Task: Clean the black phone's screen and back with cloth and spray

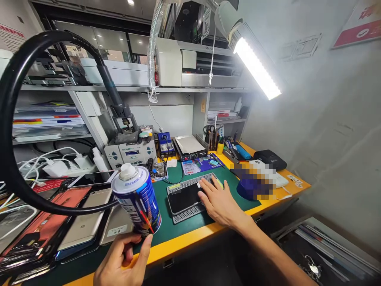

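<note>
My right hand lies with its fingers spread over the right end of a black smartphone. The phone rests on a grey perforated plate, partly covered by that hand. A blue and white spray can with a white cap stands to the left of the plate, a thin red straw along its side. Just in front of the can's base is my left hand, its thumb and curled fingers apart. The thumb tip is at the can's lower edge; whether it touches I cannot tell.
Several phones and phone parts lie at left, under a thick black hose. A rework station, a soldering stand and a flat black-fronted device stand behind the green mat. A lit lamp hangs above.
</note>
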Demonstrator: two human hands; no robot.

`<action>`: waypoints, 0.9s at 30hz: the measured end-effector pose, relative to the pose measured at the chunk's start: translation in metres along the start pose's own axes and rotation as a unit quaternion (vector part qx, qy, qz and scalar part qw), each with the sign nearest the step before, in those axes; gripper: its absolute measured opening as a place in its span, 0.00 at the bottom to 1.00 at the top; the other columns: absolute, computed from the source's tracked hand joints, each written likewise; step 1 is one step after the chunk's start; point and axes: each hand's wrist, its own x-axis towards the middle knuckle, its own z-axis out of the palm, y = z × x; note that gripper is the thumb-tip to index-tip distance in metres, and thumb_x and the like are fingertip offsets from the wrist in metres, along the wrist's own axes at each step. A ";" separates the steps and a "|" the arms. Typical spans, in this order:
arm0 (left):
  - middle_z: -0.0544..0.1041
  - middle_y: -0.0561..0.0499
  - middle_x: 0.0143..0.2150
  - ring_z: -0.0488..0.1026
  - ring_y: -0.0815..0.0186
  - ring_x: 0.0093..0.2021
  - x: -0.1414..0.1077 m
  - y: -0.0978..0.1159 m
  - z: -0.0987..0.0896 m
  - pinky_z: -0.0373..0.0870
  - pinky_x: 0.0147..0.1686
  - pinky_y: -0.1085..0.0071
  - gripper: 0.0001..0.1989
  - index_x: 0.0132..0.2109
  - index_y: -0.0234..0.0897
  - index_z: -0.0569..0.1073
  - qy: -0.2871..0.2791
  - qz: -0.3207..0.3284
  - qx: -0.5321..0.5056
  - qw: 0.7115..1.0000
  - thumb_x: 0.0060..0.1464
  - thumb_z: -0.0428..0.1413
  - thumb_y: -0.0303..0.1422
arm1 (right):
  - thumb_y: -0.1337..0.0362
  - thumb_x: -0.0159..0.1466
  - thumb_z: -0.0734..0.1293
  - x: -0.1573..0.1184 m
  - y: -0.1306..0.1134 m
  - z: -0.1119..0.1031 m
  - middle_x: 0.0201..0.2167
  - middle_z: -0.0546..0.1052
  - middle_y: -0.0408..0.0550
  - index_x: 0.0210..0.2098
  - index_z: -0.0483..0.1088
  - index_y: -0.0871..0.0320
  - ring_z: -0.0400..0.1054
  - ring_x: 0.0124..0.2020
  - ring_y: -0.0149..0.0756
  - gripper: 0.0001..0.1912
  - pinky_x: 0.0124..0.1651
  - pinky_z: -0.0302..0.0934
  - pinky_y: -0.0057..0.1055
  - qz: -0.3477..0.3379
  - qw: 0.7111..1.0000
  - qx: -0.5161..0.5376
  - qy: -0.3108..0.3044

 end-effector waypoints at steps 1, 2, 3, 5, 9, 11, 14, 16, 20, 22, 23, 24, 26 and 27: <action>0.65 0.59 0.22 0.66 0.72 0.20 0.001 0.001 0.000 0.67 0.24 0.78 0.17 0.36 0.40 0.73 0.002 0.004 -0.002 1.000 0.54 0.60 0.50 | 0.49 0.74 0.45 0.005 0.000 0.000 0.71 0.56 0.49 0.71 0.55 0.56 0.42 0.73 0.60 0.32 0.67 0.38 0.70 -0.006 1.000 -0.008 0.001; 0.65 0.60 0.21 0.66 0.72 0.20 0.001 0.002 0.000 0.67 0.24 0.78 0.16 0.36 0.40 0.73 0.005 0.008 -0.008 1.000 0.54 0.60 0.49 | 0.49 0.74 0.45 0.009 -0.002 0.000 0.71 0.56 0.50 0.71 0.55 0.56 0.42 0.72 0.61 0.32 0.66 0.38 0.71 -0.012 1.000 -0.017 0.002; 0.65 0.60 0.21 0.65 0.72 0.20 0.002 0.003 0.000 0.66 0.23 0.78 0.16 0.35 0.40 0.73 0.008 0.011 -0.016 1.000 0.54 0.60 0.48 | 0.50 0.74 0.45 0.011 -0.004 0.000 0.71 0.57 0.51 0.70 0.55 0.57 0.42 0.72 0.62 0.32 0.66 0.37 0.72 -0.019 1.000 -0.024 0.003; 0.65 0.60 0.22 0.65 0.73 0.19 0.002 0.004 0.000 0.66 0.23 0.78 0.15 0.35 0.40 0.72 0.012 0.015 -0.032 0.999 0.55 0.60 0.47 | 0.50 0.74 0.45 0.014 -0.011 0.001 0.71 0.58 0.52 0.70 0.56 0.59 0.42 0.72 0.64 0.32 0.65 0.35 0.73 -0.037 0.999 -0.035 0.010; 0.64 0.60 0.22 0.64 0.72 0.19 0.003 0.005 0.001 0.66 0.24 0.77 0.13 0.36 0.39 0.72 0.004 0.016 -0.043 0.999 0.55 0.61 0.45 | 0.51 0.75 0.45 0.012 -0.038 0.005 0.70 0.59 0.53 0.69 0.58 0.59 0.41 0.72 0.64 0.32 0.66 0.32 0.72 -0.084 0.996 -0.021 0.021; 0.63 0.60 0.22 0.64 0.72 0.20 0.003 0.005 0.000 0.66 0.25 0.77 0.13 0.36 0.39 0.72 -0.002 0.018 -0.040 0.999 0.56 0.61 0.44 | 0.50 0.75 0.45 0.012 -0.055 0.006 0.70 0.59 0.52 0.69 0.58 0.58 0.42 0.72 0.63 0.32 0.67 0.33 0.72 -0.109 0.994 -0.001 0.022; 0.65 0.59 0.22 0.64 0.72 0.20 0.004 0.007 -0.002 0.66 0.24 0.77 0.12 0.36 0.39 0.72 -0.002 0.024 -0.035 0.999 0.56 0.60 0.44 | 0.50 0.75 0.46 0.014 -0.077 0.008 0.70 0.60 0.52 0.69 0.57 0.58 0.42 0.72 0.61 0.31 0.67 0.34 0.71 -0.147 0.989 0.015 0.024; 0.66 0.59 0.22 0.64 0.72 0.20 0.004 0.008 -0.003 0.66 0.24 0.77 0.12 0.35 0.39 0.72 0.000 0.028 -0.034 0.999 0.57 0.60 0.44 | 0.51 0.75 0.46 0.016 -0.087 0.009 0.69 0.61 0.54 0.69 0.58 0.59 0.42 0.72 0.61 0.31 0.67 0.33 0.71 -0.163 0.986 0.016 0.025; 0.66 0.59 0.21 0.65 0.72 0.19 0.004 0.008 -0.004 0.66 0.24 0.77 0.13 0.35 0.39 0.73 0.002 0.024 -0.031 0.999 0.56 0.59 0.44 | 0.51 0.75 0.46 0.010 -0.093 0.011 0.69 0.61 0.54 0.68 0.59 0.59 0.41 0.72 0.61 0.31 0.67 0.32 0.71 -0.160 0.986 0.021 0.030; 0.67 0.58 0.21 0.66 0.72 0.20 0.003 0.007 -0.004 0.66 0.24 0.77 0.13 0.35 0.39 0.73 0.001 0.021 -0.028 0.999 0.56 0.60 0.44 | 0.50 0.75 0.46 0.002 -0.092 0.013 0.70 0.59 0.54 0.69 0.58 0.58 0.40 0.73 0.61 0.31 0.67 0.31 0.73 -0.157 0.987 0.026 0.027; 0.68 0.58 0.22 0.66 0.72 0.20 0.003 0.007 -0.004 0.67 0.24 0.77 0.13 0.35 0.39 0.73 0.000 0.021 -0.026 0.999 0.56 0.60 0.44 | 0.50 0.75 0.46 -0.004 -0.091 0.014 0.70 0.59 0.53 0.70 0.57 0.58 0.39 0.73 0.61 0.31 0.67 0.30 0.73 -0.155 0.987 0.031 0.024; 0.68 0.58 0.22 0.66 0.72 0.20 0.002 0.006 -0.004 0.67 0.24 0.77 0.13 0.35 0.39 0.73 0.000 0.022 -0.024 0.999 0.56 0.60 0.44 | 0.50 0.75 0.46 -0.010 -0.090 0.015 0.71 0.58 0.52 0.70 0.56 0.58 0.39 0.73 0.61 0.31 0.67 0.30 0.74 -0.153 0.987 0.035 0.020; 0.68 0.58 0.23 0.66 0.72 0.20 0.002 0.006 -0.003 0.67 0.25 0.78 0.13 0.36 0.39 0.73 -0.001 0.025 -0.027 0.999 0.56 0.60 0.44 | 0.50 0.75 0.45 -0.021 -0.090 0.017 0.72 0.56 0.50 0.70 0.55 0.57 0.37 0.73 0.61 0.31 0.67 0.29 0.73 -0.150 0.988 0.045 0.012; 0.68 0.59 0.22 0.66 0.72 0.20 0.002 0.005 -0.003 0.67 0.25 0.78 0.13 0.36 0.39 0.73 0.001 0.025 -0.030 0.999 0.56 0.60 0.45 | 0.49 0.75 0.45 -0.026 -0.090 0.017 0.72 0.55 0.49 0.71 0.55 0.56 0.36 0.73 0.61 0.32 0.67 0.28 0.73 -0.148 0.988 0.050 0.009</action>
